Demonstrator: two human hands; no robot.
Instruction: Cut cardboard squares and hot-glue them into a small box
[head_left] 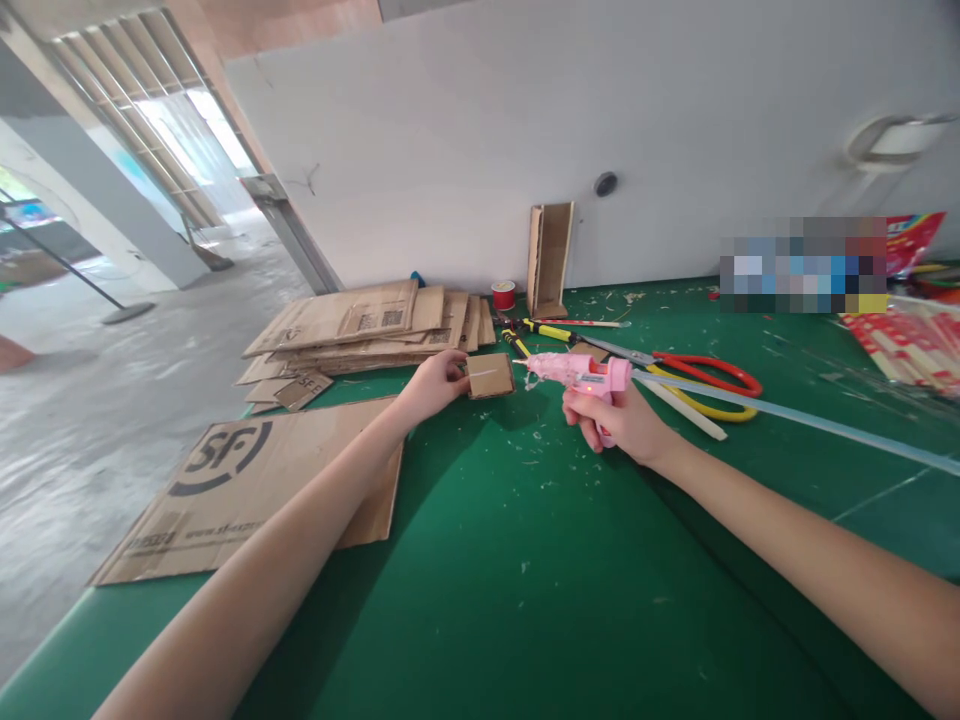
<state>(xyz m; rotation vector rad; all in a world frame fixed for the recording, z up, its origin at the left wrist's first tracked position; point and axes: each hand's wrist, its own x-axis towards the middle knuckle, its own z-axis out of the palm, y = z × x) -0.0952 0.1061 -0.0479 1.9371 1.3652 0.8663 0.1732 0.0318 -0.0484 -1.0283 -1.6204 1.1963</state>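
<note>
Gripping glue gun [571, 370], right hand [616, 422]; glue stick [840, 430] cut off

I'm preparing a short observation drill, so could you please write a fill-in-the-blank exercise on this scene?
1. The right hand grips a glue gun whose body is coloured ____.
2. The left hand holds a small block made of ____.
3. The tabletop is coloured ____.
4. The flat sheet on the left bears the large letters ____.

Missing words: pink; cardboard; green; SF.
</note>
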